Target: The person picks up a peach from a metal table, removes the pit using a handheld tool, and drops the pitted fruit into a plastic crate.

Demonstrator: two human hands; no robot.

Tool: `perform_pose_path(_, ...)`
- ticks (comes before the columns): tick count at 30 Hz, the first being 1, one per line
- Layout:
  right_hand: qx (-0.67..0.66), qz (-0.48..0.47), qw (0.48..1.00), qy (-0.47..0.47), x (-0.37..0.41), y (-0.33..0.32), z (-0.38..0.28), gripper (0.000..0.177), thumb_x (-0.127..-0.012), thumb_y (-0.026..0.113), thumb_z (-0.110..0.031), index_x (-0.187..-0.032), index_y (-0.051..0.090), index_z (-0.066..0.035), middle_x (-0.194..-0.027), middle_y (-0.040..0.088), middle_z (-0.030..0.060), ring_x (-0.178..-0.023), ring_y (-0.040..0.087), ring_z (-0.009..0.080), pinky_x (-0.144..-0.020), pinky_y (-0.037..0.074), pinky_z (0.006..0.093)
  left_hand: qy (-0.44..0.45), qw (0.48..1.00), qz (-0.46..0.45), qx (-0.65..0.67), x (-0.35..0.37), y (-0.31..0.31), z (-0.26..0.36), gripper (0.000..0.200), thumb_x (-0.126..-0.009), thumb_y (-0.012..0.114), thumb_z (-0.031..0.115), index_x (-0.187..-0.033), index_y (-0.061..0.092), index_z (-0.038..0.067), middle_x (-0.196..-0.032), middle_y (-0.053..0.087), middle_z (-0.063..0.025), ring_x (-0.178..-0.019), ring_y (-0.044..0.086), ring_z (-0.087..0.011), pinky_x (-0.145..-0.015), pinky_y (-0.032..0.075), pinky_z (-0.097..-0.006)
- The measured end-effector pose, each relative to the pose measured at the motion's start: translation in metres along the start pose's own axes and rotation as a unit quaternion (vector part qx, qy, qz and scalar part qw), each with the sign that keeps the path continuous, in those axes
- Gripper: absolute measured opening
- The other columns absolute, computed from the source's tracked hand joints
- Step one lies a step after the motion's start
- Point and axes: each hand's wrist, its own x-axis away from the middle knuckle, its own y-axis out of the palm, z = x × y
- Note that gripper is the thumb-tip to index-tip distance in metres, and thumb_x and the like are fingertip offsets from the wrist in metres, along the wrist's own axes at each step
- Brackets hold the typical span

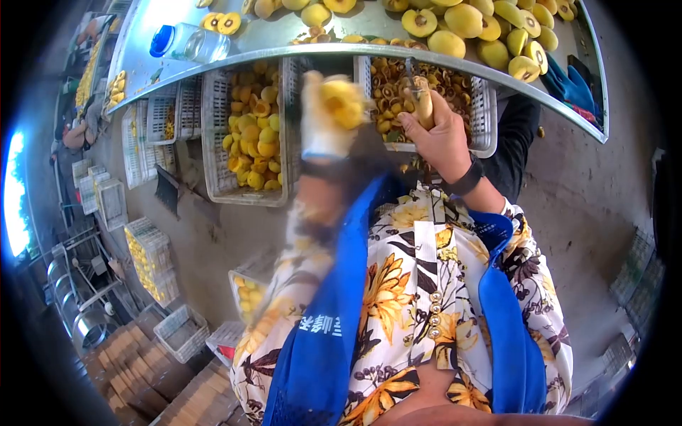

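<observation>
Fruit half (343,99) clutched in blurred left hand (325,128), knife (423,103) gripped by right hand (442,138)

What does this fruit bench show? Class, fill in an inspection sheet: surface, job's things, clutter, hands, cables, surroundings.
Surface: metal table, shiny, with whole yellow fruits piled on it.
Job's things: fruit piece; tool with a pale handle; crate of halves and crate of scraps below the table edge.
Clutter: plastic bottle with a blue cap; blue gloves at the table's right end.
Hands: left hand gloved, blurred, closed on the fruit piece; right hand bare, gripping the tool.
Cables: nothing seen.
Surroundings: stacked crates on the floor, metal pots, another person far left.
</observation>
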Motion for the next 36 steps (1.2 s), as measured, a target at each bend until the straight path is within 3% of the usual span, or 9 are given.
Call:
perform_pose_path(4,0.038,-0.001,0.997,0.070,-0.008,-0.013,0.027,0.036,-0.080,0.066,-0.021,-0.110,0.057,-0.003,-0.067,0.059,0.0086,-0.055,0.055,0.0180,-0.052,0.045,0.0300,0.205,0.963,0.138,-0.108,-0.003,-0.097,0.050,0.048,-0.087,0.051,0.052,-0.090,0.058,0.004,-0.073,0.061,-0.0094,-0.061,0.062,-0.0201,-0.051,0.052,-0.0288)
perform_pose_path(6,0.082,-0.010,0.991,0.101,-0.006,-0.018,0.038,0.038,-0.079,0.064,-0.029,-0.108,0.058,-0.005,-0.073,0.062,0.0189,-0.068,0.063,0.0326,-0.063,0.048,0.0360,0.234,0.844,0.298,-0.379,-0.016,-0.147,0.074,0.047,-0.083,0.059,0.045,-0.095,0.064,0.001,-0.091,0.065,-0.0131,-0.078,0.063,-0.0245,-0.066,0.052,-0.0308)
perform_pose_path(8,0.086,-0.025,0.993,0.082,-0.003,-0.014,0.048,0.041,-0.079,0.063,-0.029,-0.112,0.056,-0.006,-0.075,0.062,0.0203,-0.070,0.062,0.0350,-0.064,0.048,0.0379,0.315,0.593,0.320,-0.668,-0.018,-0.147,0.100,0.043,-0.079,0.062,0.045,-0.094,0.067,0.004,-0.099,0.064,-0.0146,-0.088,0.062,-0.0272,-0.077,0.049,-0.0352)
perform_pose_path(12,0.090,-0.071,0.988,0.100,0.005,-0.004,0.054,0.047,-0.081,0.061,-0.029,-0.120,0.049,-0.006,-0.078,0.062,0.0233,-0.073,0.062,0.0373,-0.066,0.048,0.0407,0.365,0.600,0.194,-0.685,-0.076,-0.066,0.113,0.039,-0.078,0.057,0.047,-0.102,0.067,0.017,-0.106,0.063,-0.0119,-0.098,0.058,-0.0303,-0.086,0.045,-0.0366)
perform_pose_path(16,0.116,-0.086,0.986,0.079,0.010,-0.007,0.050,0.049,-0.082,0.060,-0.028,-0.122,0.047,-0.004,-0.081,0.062,0.0257,-0.077,0.062,0.0386,-0.069,0.048,0.0411,0.271,0.469,0.077,-0.837,-0.171,0.007,0.095,0.046,-0.076,0.059,0.046,-0.117,0.059,0.026,-0.114,0.059,-0.0109,-0.103,0.057,-0.0297,-0.088,0.045,-0.0390)
perform_pose_path(23,0.096,-0.064,0.985,0.130,0.013,-0.024,0.043,0.048,-0.080,0.061,-0.024,-0.121,0.047,-0.004,-0.085,0.062,0.0264,-0.080,0.062,0.0398,-0.073,0.048,0.0420,0.224,0.524,0.087,-0.817,-0.197,0.034,0.090,0.049,-0.069,0.069,0.042,-0.112,0.062,0.019,-0.110,0.061,-0.0151,-0.106,0.055,-0.0312,-0.090,0.044,-0.0370)
perform_pose_path(26,0.130,-0.028,0.989,0.067,0.002,-0.027,0.025,0.046,-0.079,0.061,-0.022,-0.120,0.048,-0.005,-0.084,0.062,0.0259,-0.080,0.061,0.0401,-0.072,0.048,0.0419,0.283,0.803,0.064,-0.521,-0.162,0.023,0.095,0.045,-0.072,0.067,0.030,-0.107,0.061,0.003,-0.099,0.065,-0.0115,-0.094,0.061,-0.0214,-0.083,0.047,-0.0297)
perform_pose_path(28,0.111,-0.021,0.993,0.030,-0.011,-0.023,0.019,0.045,-0.078,0.062,-0.022,-0.118,0.050,-0.007,-0.083,0.062,0.0246,-0.079,0.061,0.0391,-0.069,0.049,0.0411,0.162,0.959,-0.027,-0.229,-0.116,0.028,0.094,0.030,-0.085,0.051,0.025,-0.100,0.059,0.000,-0.080,0.064,-0.0137,-0.068,0.062,-0.0186,-0.049,0.045,-0.0244)
perform_pose_path(36,0.031,-0.056,0.997,-0.031,-0.059,0.003,-0.007,0.045,-0.080,0.067,-0.029,-0.115,0.054,-0.002,-0.083,0.064,0.0152,-0.077,0.064,0.0262,-0.073,0.049,0.0339,-0.101,0.924,-0.144,-0.340,-0.029,0.037,0.041,0.055,-0.095,0.030,0.051,-0.092,0.059,0.004,-0.064,0.060,-0.0065,-0.043,0.053,-0.0118,-0.033,0.037,-0.0213)
